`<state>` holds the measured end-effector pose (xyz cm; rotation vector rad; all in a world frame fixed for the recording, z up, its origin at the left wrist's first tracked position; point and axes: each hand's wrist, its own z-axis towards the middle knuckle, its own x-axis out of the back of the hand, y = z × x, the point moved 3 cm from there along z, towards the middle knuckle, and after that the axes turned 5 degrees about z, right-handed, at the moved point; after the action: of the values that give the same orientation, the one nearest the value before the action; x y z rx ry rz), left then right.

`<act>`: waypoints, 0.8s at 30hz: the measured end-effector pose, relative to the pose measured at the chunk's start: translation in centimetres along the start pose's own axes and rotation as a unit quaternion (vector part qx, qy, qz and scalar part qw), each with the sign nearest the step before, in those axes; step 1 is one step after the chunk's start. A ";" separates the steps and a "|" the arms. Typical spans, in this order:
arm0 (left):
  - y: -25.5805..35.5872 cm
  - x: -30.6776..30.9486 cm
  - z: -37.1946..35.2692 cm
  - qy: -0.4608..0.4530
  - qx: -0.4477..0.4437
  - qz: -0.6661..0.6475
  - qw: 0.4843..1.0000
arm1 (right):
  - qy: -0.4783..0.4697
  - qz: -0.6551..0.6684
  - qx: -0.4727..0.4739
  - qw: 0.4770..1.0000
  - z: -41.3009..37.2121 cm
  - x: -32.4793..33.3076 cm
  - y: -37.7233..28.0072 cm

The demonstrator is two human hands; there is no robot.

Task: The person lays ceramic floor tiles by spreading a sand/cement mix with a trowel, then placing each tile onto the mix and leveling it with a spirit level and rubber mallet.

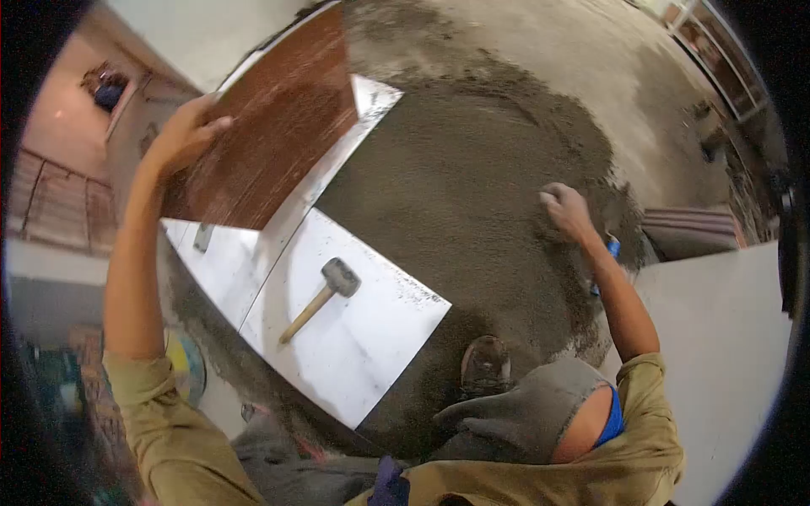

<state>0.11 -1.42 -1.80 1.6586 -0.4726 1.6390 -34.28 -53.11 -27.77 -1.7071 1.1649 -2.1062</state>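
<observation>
My left hand (pixel 187 133) is closed on the upper left edge of a large tile (pixel 274 118), which stands tilted with its reddish-brown back showing. White tiles lie below it; the nearest white tile (pixel 371 354) carries a rubber mallet (pixel 340 277) with a wooden handle. Over the grey mortar bed (pixel 456 185), to the right, my right hand (pixel 565 211) is closed with its fingers curled. Whatever is in it, if anything, is hidden. A tool with a blue handle (pixel 612 250) lies just beyond my right forearm, partly covered by it.
My shoe (pixel 486 364) rests on the mortar near the bottom. At the right are a large pale panel (pixel 717 337) and a striped stack (pixel 692 228). A small grey piece (pixel 202 237) sits on the left white tile. A round bucket (pixel 187 363) is by my left elbow.
</observation>
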 end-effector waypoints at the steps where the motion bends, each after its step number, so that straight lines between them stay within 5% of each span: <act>1: 0.3 -0.3 -0.1 -0.040 0.006 -0.019 0.999 | -0.053 0.080 0.047 0.994 0.0 -1.8 -7.7; 3: 4.1 -0.6 -1.1 -0.053 -0.011 -0.038 0.998 | -0.249 0.294 0.003 0.923 -0.1 -5.7 -19.6; 5: 7.3 -1.5 -2.0 -0.062 0.011 0.055 0.996 | -0.283 0.456 0.034 0.843 0.3 -9.8 -26.9; 6: 7.6 -3.3 -2.7 -0.061 0.025 -0.024 0.998 | -0.289 0.503 0.036 0.814 0.7 -11.1 -29.9; 8: 11.8 -4.8 -4.4 -0.101 0.073 0.028 0.992 | -0.320 0.600 -0.079 0.729 0.6 -12.5 -33.9; 9: 13.6 -6.1 -5.4 -0.090 0.103 0.024 0.990 | -0.362 0.628 -0.066 0.686 0.7 -13.7 -34.1; 11: 15.9 -8.5 -7.2 -0.066 0.085 0.072 0.991 | -0.336 0.677 -0.093 0.648 -0.8 -13.0 -34.0; 12: 16.8 -8.8 -8.0 -0.127 0.056 0.074 0.988 | -0.307 0.692 -0.106 0.644 -1.5 -13.0 -32.7; 13: 17.5 -9.1 -8.5 -0.185 0.028 0.072 0.980 | -0.198 0.616 -0.031 0.762 -2.6 -11.8 -31.8; 15: 13.9 -10.1 -10.4 -0.256 0.068 -0.265 0.927 | -0.233 0.686 -0.146 0.673 -4.1 -13.6 -29.2; 16: 10.6 -11.5 -11.7 -0.183 0.171 -0.366 0.896 | -0.236 0.681 -0.152 0.676 -4.7 -14.3 -28.4; 17: 6.9 -13.1 -13.2 -0.001 0.232 -0.212 0.949 | -0.196 0.683 -0.170 0.683 -5.0 -14.6 -27.6; 18: 1.6 -16.7 -15.5 0.086 0.340 -0.173 0.921 | -0.156 0.684 -0.185 0.689 -5.2 -14.6 -27.1; 20: -0.2 -20.7 -19.1 0.126 0.549 -0.369 0.739 | -0.148 0.687 -0.204 0.682 -6.1 -14.3 -27.0; 21: -0.4 -21.6 -19.5 0.129 0.548 -0.375 0.737 | -0.136 0.692 -0.229 0.670 -6.4 -14.2 -26.7; 23: -2.3 -27.3 -20.7 0.182 0.539 -0.674 0.471 | -0.149 0.668 -0.233 0.690 -6.2 -15.6 -24.4; 24: -4.5 -30.5 -20.5 0.140 0.460 -0.732 0.482 | -0.174 0.670 -0.210 0.691 -6.0 -15.6 -24.0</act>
<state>-14.31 9.05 -34.29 1.3524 1.8714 0.5403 -27.04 -25.11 -23.50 -0.6755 1.9185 -0.5947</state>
